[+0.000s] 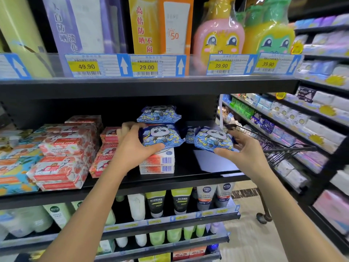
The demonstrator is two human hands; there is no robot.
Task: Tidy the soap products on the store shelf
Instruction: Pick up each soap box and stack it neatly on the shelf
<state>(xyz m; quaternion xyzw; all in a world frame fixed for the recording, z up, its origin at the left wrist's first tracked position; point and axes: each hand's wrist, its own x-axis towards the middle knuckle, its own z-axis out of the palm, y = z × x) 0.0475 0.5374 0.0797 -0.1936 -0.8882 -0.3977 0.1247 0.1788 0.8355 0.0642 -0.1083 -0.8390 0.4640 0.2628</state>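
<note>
Middle panda soap pack: located at the centre of the middle shelf, resting on a stack of two white soap boxes with barcodes facing near. A second panda pack, the upper panda pack, lies directly on top of it.

Left grip: curled round the middle panda soap pack. The fingers wrap its far left edge and the thumb presses its near edge, just above the white soap boxes.

Right panda pack: positioned to the right of the stack, apart from it, above a white sheet that lies on the shelf. Contact with the shelf cannot be determined. A further panda pack shows partly behind it, between the two held packs.

Right grip: pinches the right panda pack. The thumb sits under its near edge and the fingers spread along its right side.

Left of the stack: a column of red soap boxes, then piled red-and-white wrapped soap bundles, then teal packs at the far left.

Upper shelf: yellow price tags in front of sunscreen cartons and cartoon bottles. Lower shelf: upright face-wash tubes. Right of the shelf unit: a black wire basket in the aisle.
</note>
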